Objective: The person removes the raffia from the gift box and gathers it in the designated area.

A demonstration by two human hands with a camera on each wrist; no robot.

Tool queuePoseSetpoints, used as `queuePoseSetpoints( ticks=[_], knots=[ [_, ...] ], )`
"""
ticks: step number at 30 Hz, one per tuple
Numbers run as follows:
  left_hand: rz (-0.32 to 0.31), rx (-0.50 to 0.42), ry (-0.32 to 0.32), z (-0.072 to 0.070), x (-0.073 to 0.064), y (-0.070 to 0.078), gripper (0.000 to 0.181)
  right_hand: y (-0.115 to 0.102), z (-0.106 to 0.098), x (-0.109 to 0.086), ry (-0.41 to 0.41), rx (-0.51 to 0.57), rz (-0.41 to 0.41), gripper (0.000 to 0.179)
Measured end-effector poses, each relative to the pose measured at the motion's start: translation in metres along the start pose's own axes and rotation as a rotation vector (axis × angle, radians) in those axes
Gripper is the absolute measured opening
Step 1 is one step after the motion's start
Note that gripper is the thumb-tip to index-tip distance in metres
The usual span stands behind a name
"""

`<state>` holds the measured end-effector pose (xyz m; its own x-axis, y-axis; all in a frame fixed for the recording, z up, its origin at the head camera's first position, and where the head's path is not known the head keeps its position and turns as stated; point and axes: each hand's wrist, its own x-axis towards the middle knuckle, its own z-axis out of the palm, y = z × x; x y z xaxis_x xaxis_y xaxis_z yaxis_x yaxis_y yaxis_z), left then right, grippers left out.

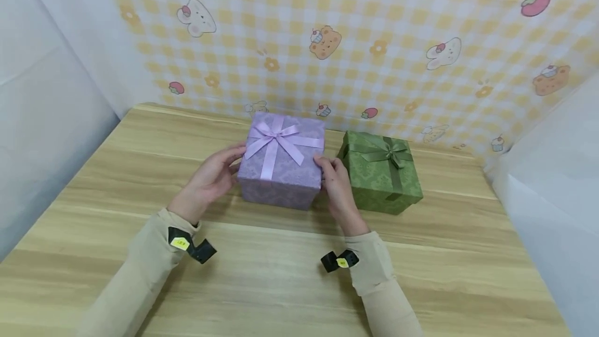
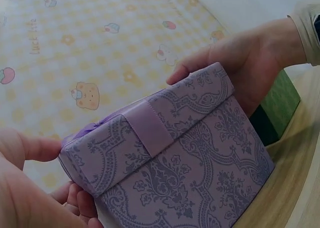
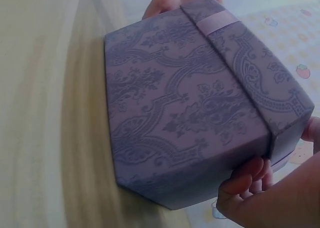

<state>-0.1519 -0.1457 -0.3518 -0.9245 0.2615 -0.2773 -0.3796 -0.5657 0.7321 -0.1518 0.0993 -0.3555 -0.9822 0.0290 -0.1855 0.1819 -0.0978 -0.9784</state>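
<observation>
A purple patterned gift box (image 1: 282,163), its lid on and tied with a lilac ribbon bow (image 1: 275,137), is between both hands at the middle of the table. My left hand (image 1: 212,178) holds its left side. In the left wrist view the left thumb (image 2: 42,149) lies at the lid's corner, with curled fingers (image 2: 80,203) below the lid's edge. The right hand (image 1: 336,186) grips the opposite side. Seen from the right wrist, its curled fingers (image 3: 250,175) press the box side just below the lid.
A green gift box (image 1: 383,173) with a green bow stands close to the right of the purple one, beside the right hand. Behind both hangs a yellow checked cloth (image 1: 290,30) along the wooden table's (image 1: 267,280) back edge. White sheeting (image 1: 51,61) borders the sides.
</observation>
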Motion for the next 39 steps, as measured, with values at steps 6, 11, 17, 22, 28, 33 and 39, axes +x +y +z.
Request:
queuePoseSetpoints(
  ticks=[6, 11, 17, 22, 28, 33, 39],
  knots=[
    [0.037, -0.015, -0.024, 0.005, -0.001, 0.002, 0.016, -0.009, -0.001, -0.004, 0.019, -0.047, -0.022, 0.032],
    [0.09, -0.002, 0.003, 0.007, -0.006, 0.004, 0.013, -0.013, 0.0, -0.007, 0.007, -0.06, -0.035, 0.033],
    [0.14, 0.045, 0.0, 0.011, -0.011, 0.009, 0.017, -0.018, 0.0, -0.013, -0.002, -0.074, -0.096, 0.033],
    [0.198, 0.089, -0.02, 0.016, -0.018, 0.016, 0.02, -0.024, -0.001, -0.019, -0.007, -0.072, -0.156, 0.027],
    [0.278, 0.184, -0.027, 0.022, -0.029, 0.023, 0.021, -0.034, -0.002, -0.026, 0.005, -0.086, -0.232, 0.026],
    [0.363, 0.301, -0.034, 0.023, -0.042, 0.03, 0.029, -0.042, -0.003, -0.035, -0.022, -0.106, -0.301, 0.031],
    [0.506, 0.436, -0.084, 0.022, -0.058, 0.036, 0.044, -0.049, 0.001, -0.048, -0.105, -0.066, -0.366, 0.034]
  ],
)
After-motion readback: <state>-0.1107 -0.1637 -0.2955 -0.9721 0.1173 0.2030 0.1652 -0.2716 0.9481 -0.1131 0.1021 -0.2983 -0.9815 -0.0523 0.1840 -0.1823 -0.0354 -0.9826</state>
